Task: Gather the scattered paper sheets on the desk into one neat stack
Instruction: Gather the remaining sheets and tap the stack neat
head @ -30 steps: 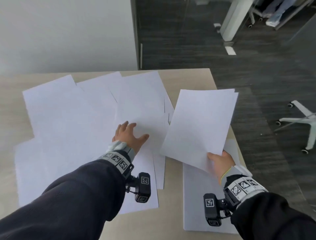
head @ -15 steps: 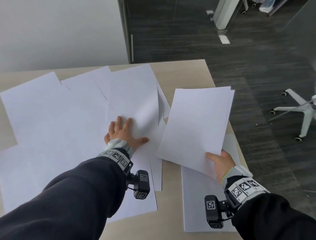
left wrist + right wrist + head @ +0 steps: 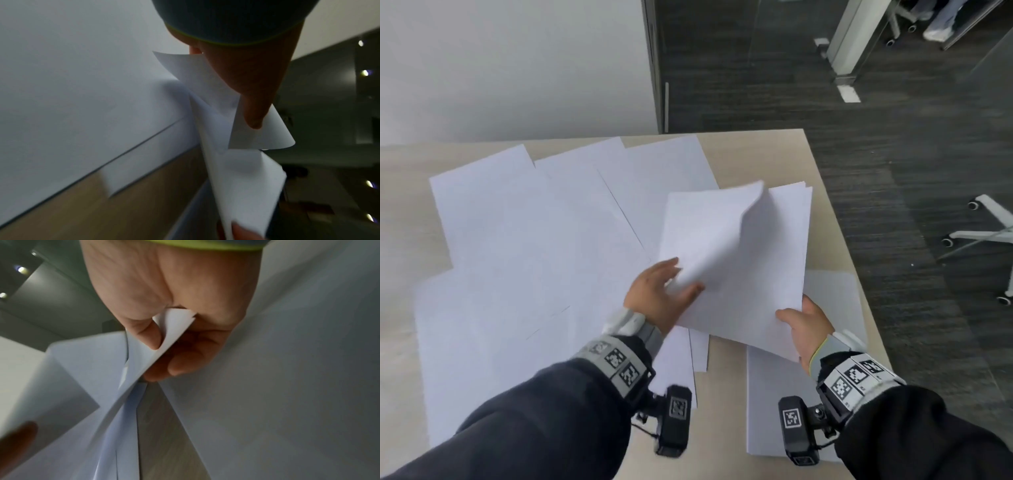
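My right hand (image 3: pixel 803 325) pinches the near corner of a small stack of white sheets (image 3: pixel 774 274), held tilted above the desk; the right wrist view shows thumb and fingers (image 3: pixel 180 366) clamped on that corner (image 3: pixel 174 327). My left hand (image 3: pixel 664 291) pinches one curling sheet (image 3: pixel 709 233) by its near edge and holds it over the stack. The left wrist view shows that sheet (image 3: pixel 246 129) under my thumb (image 3: pixel 255 113). Several loose sheets (image 3: pixel 524 246) lie overlapping across the desk (image 3: pixel 763 154). One more sheet (image 3: pixel 774 404) lies under my right wrist.
The desk's right edge (image 3: pixel 859 274) drops to dark carpet, where a white chair base (image 3: pixel 983 233) stands. A white wall and a dark glass partition (image 3: pixel 739 68) rise behind the desk. A strip of bare wood (image 3: pixel 722 411) shows between the paper spreads.
My left hand went from pressing flat on the spread to lifting one sheet and carrying it right, over the stack in my right hand. The stack has shifted slightly left.
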The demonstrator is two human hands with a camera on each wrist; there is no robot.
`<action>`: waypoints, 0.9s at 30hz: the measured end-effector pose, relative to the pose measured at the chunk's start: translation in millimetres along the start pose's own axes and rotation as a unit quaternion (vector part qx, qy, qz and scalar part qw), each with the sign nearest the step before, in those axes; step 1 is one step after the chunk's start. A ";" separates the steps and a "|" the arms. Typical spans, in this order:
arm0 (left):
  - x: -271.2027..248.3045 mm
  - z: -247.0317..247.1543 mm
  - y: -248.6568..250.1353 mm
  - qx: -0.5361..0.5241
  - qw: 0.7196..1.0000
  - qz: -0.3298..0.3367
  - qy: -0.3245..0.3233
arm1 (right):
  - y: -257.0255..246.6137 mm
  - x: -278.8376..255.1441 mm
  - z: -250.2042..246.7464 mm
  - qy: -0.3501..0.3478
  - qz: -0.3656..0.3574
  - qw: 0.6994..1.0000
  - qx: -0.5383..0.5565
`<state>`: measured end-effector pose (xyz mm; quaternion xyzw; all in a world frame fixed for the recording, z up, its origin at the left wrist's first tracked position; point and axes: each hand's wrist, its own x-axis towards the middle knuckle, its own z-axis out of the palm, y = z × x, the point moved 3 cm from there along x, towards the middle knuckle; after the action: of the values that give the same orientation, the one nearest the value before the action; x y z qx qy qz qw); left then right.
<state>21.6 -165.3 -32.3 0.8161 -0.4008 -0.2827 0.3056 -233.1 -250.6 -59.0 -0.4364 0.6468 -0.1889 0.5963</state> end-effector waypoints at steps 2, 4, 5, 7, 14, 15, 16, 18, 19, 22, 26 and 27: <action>-24.2 11.4 1.0 0.032 0.998 0.020 -0.046 | 3.1 -3.7 3.7 -0.014 0.007 1.000 0.004; -44.1 24.2 -3.0 0.080 0.991 0.032 -0.099 | 9.5 -6.0 6.5 -0.023 0.035 0.999 0.013; -52.1 31.7 -5.8 0.104 0.986 0.036 -0.128 | 12.3 -8.3 7.8 -0.020 0.053 0.998 0.001; -67.1 46.5 -7.8 0.161 0.969 0.056 -0.179 | 18.7 -11.7 8.3 -0.015 0.069 0.997 -0.023; -95.8 63.6 -12.4 0.186 0.948 0.120 -0.227 | 23.9 -23.0 16.2 -0.061 0.007 0.997 -0.040; -99.0 61.7 -13.3 0.169 0.950 0.123 -0.230 | 23.6 -24.1 16.6 -0.069 0.004 0.997 -0.045; -100.1 58.6 -13.4 0.156 0.953 0.127 -0.225 | 24.3 -23.3 16.0 -0.077 0.000 0.996 -0.049; -97.9 49.5 -13.5 0.165 0.962 0.125 -0.178 | 27.1 -19.8 13.8 -0.092 -0.004 0.994 -0.055; -93.9 43.5 -14.5 0.180 0.967 0.105 -0.148 | 27.2 -20.1 12.9 -0.100 -0.004 0.993 -0.057; -74.6 25.3 -27.2 0.217 0.971 -0.024 -0.096 | 33.1 -18.6 13.2 -0.118 0.016 0.991 -0.061; -61.5 23.1 -46.3 0.299 0.941 -0.045 -0.154 | 32.9 -20.6 20.2 -0.113 0.056 0.990 -0.056; -62.4 25.8 -49.8 0.317 0.933 -0.019 -0.172 | 31.9 -21.1 22.0 -0.111 0.072 0.990 -0.049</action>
<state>-5.0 -96.1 -71.7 0.8168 -0.5006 -0.2828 -0.0479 -225.2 -210.4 -75.4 -0.4358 0.6148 -0.0640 0.6542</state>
